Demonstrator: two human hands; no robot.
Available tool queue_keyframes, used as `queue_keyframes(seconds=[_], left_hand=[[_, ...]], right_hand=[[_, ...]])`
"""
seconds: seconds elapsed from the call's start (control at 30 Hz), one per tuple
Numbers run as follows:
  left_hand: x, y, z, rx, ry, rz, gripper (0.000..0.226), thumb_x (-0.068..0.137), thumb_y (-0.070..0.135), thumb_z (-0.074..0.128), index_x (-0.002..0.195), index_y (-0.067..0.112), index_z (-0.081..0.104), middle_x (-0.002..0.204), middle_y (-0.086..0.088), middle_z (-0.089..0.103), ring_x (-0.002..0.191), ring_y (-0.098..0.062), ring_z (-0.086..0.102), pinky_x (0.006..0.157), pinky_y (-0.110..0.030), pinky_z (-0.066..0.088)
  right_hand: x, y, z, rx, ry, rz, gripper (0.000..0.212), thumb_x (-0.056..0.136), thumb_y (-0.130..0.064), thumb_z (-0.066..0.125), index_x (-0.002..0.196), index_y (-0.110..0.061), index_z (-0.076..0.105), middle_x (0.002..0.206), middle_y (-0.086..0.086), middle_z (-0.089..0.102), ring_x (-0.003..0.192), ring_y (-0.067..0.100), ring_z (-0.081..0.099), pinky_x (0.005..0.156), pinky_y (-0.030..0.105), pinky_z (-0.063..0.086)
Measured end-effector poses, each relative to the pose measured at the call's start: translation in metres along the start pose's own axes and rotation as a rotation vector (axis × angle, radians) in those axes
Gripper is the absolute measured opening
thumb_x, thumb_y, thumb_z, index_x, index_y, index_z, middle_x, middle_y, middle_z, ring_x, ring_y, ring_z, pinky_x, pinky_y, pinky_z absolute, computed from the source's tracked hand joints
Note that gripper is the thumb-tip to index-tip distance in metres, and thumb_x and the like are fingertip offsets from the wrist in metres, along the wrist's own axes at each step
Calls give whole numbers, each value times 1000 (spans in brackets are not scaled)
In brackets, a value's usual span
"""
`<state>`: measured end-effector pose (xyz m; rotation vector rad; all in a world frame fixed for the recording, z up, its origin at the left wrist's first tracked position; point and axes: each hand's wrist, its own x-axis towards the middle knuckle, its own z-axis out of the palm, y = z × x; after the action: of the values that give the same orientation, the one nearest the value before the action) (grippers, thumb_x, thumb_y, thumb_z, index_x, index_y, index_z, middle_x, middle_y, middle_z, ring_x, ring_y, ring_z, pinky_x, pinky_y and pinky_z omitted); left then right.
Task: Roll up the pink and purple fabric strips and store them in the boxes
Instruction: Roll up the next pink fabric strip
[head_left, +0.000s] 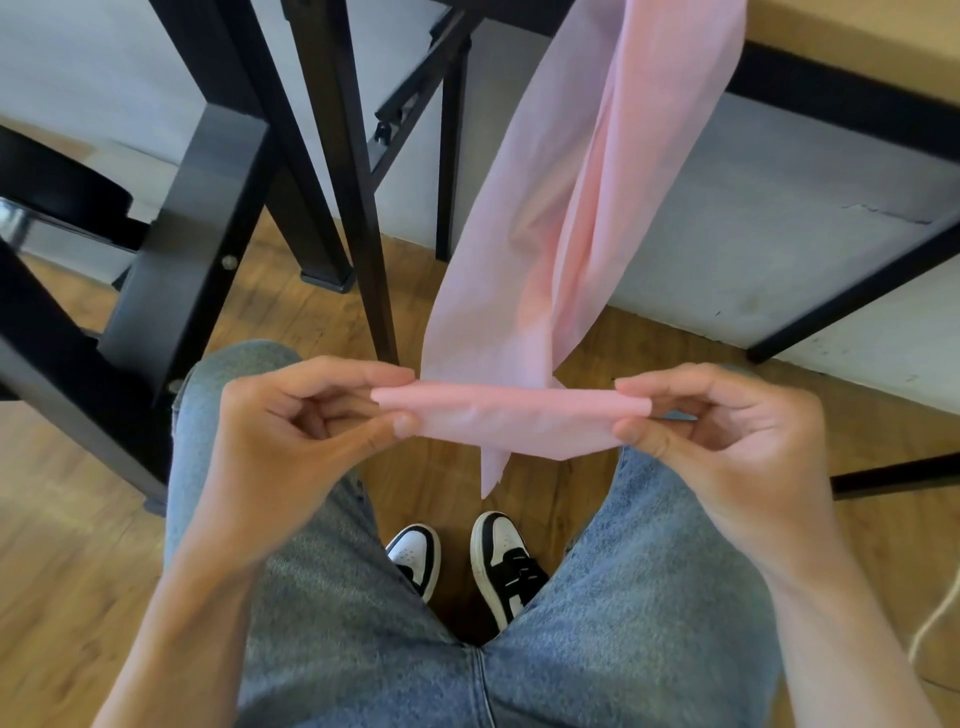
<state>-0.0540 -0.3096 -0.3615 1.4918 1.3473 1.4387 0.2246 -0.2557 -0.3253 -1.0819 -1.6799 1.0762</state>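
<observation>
I see the long pink strip of thin, soft fabric (587, 208) hanging down from the front edge of the light wooden desk (857, 36) at the upper right. Its cloth is matte and a little translucent, with long soft folds running along its length. The lower end is turned over into a flat, narrow band that lies horizontal between my two hands, above the knees. A small pointed corner of the cloth hangs below this band.

My left hand (291, 431) pinches the left end of the band between thumb and curled fingers. My right hand (727, 431) pinches the right end in the same way, thumb below and fingers above. Both hands hold the fabric in the air; it touches nothing else here.

Below the hands are legs in blue denim jeans (623, 623) and a pair of black and white sneakers (498, 561) on the brown wood-pattern floor (62, 571). Black metal frame legs (332, 156) stand at the left, in front of a pale grey wall.
</observation>
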Motion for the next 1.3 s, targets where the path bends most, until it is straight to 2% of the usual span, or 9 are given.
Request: queue_keyframes(seconds=[0.23, 0.43, 0.6, 0.8, 0.97, 1.07, 1.17, 1.23, 1.3], left_hand=[[6, 5, 9, 144, 1, 45, 13, 89, 12, 75, 101, 11, 70, 102, 0, 66, 94, -14, 65, 78, -14, 54], [3, 16, 17, 157, 62, 45, 24, 88, -1, 67, 108, 11, 62, 84, 3, 65, 64, 9, 58, 57, -1, 42], [5, 11, 12, 129, 26, 41, 24, 82, 4, 71, 98, 21, 69, 89, 30, 69, 72, 9, 63, 59, -3, 45], [4, 1, 2, 122, -21, 26, 23, 78, 8, 76, 99, 18, 72, 96, 16, 74, 87, -6, 73, 74, -12, 55], [3, 3, 8, 51, -76, -15, 6, 94, 16, 64, 99, 19, 63, 94, 7, 69, 76, -4, 62, 62, -11, 47], [-1, 0, 19, 61, -10, 26, 3, 98, 25, 60, 97, 27, 57, 84, 13, 61, 63, 0, 50, 54, -8, 37], [-3, -3, 30, 105, 95, 43, 4, 97, 30, 55, 97, 33, 52, 88, 21, 56, 71, 2, 50, 57, -8, 38], [-5, -3, 37, 102, 133, 43, 4, 99, 31, 51, 99, 34, 49, 91, 19, 55, 75, -1, 52, 55, -13, 42], [-7, -4, 42, 78, 158, 35, 3, 101, 32, 49, 100, 35, 48, 93, 13, 54, 75, -9, 55, 51, -26, 47]], right_hand=[[2, 2, 5, -79, 30, -67, 9, 86, -5, 72, 89, -14, 71, 90, 0, 69, 90, 15, 67, 76, 16, 52], [2, 0, 6, 41, 61, 3, 10, 86, -7, 71, 93, -14, 71, 82, -2, 74, 78, 17, 70, 74, 23, 55], [3, -3, 2, 136, 3, 78, 14, 78, -7, 74, 87, -16, 79, 83, -4, 77, 79, 9, 71, 71, 17, 55], [-2, -1, 3, -62, -30, 43, 15, 77, -13, 79, 91, -20, 78, 86, -9, 78, 83, 13, 74, 75, 19, 57], [-5, 6, 20, 68, 34, 56, 7, 89, -22, 69, 89, -15, 70, 82, -8, 75, 78, 5, 70, 71, 13, 52], [-7, 11, 28, 149, 97, 80, 8, 94, -20, 65, 87, -21, 69, 81, -1, 73, 77, 12, 70, 66, 21, 57], [-10, 11, 32, 114, 150, 74, 11, 99, -30, 66, 88, -31, 68, 81, -3, 71, 74, 13, 67, 57, 30, 55], [-11, 10, 35, 58, 163, 54, 9, 95, -39, 61, 89, -36, 66, 81, -5, 69, 72, 13, 63, 56, 38, 50], [-11, 10, 39, 46, 180, 25, 10, 97, -38, 58, 90, -39, 64, 81, -8, 67, 70, 9, 59, 55, 30, 47]])
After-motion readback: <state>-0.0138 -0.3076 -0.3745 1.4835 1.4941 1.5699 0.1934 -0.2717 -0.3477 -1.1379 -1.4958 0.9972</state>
